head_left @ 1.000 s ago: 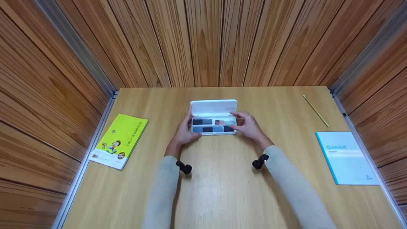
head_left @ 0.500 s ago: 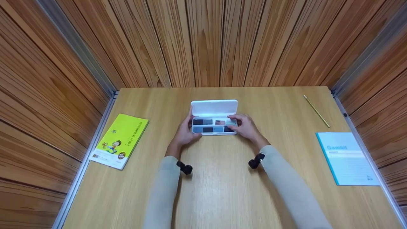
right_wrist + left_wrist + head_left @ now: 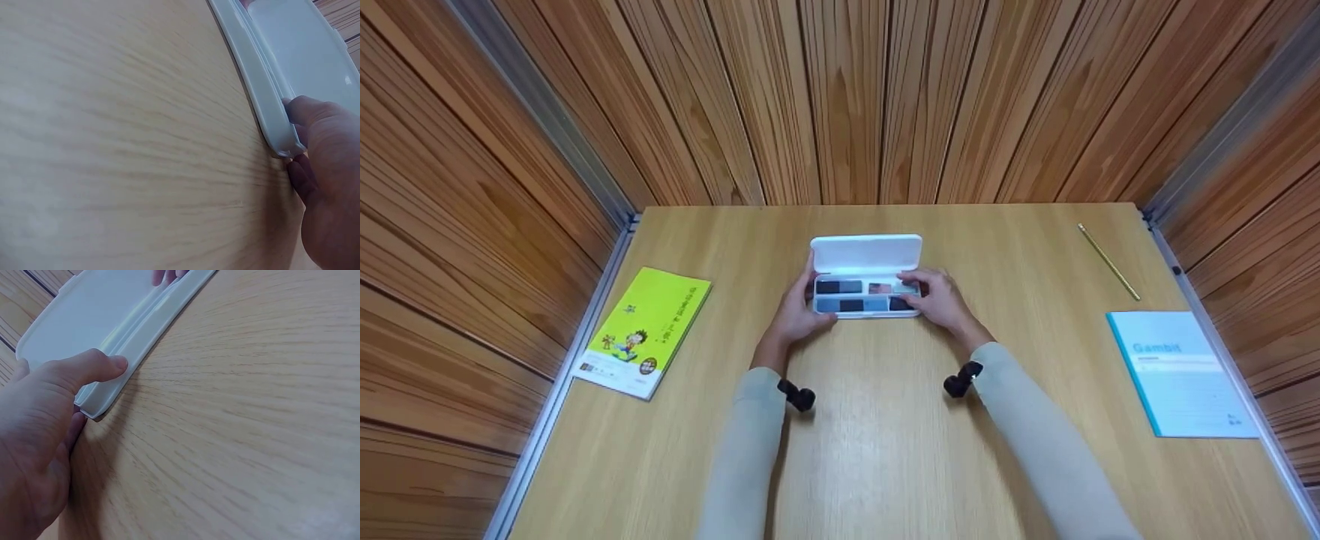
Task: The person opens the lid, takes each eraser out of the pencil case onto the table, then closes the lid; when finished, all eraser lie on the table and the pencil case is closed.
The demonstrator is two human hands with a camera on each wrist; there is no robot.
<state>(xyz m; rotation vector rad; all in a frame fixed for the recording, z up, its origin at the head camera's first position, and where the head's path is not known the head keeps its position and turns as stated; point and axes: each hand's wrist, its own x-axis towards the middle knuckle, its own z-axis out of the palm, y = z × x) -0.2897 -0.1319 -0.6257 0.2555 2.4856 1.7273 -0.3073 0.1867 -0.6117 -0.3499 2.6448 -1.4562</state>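
Observation:
A white pencil case (image 3: pixel 867 253) stands on the table with its lid raised. Its tray is divided into compartments, with dark and blue sections and a small pinkish piece (image 3: pixel 879 288) showing. My left hand (image 3: pixel 795 311) grips the left end; in the left wrist view its thumb (image 3: pixel 109 367) lies over the front wall. At the opposite end, my right hand (image 3: pixel 941 300) has thumb and forefinger reaching inside over the right compartment, while other fingers (image 3: pixel 304 175) curl outside the end wall. Whether a small pale piece is pinched there, I cannot tell.
A yellow-green book (image 3: pixel 649 322) lies on the left of the wooden table (image 3: pixel 870 435). Over on the right are a gold pencil (image 3: pixel 1108 261) and a light-blue notebook (image 3: pixel 1181 382). Wooden panel walls (image 3: pixel 847 105) enclose the back and both sides.
My right hand has shifted slightly left, further over the case's right end, then stayed there. My left hand and the case have barely moved.

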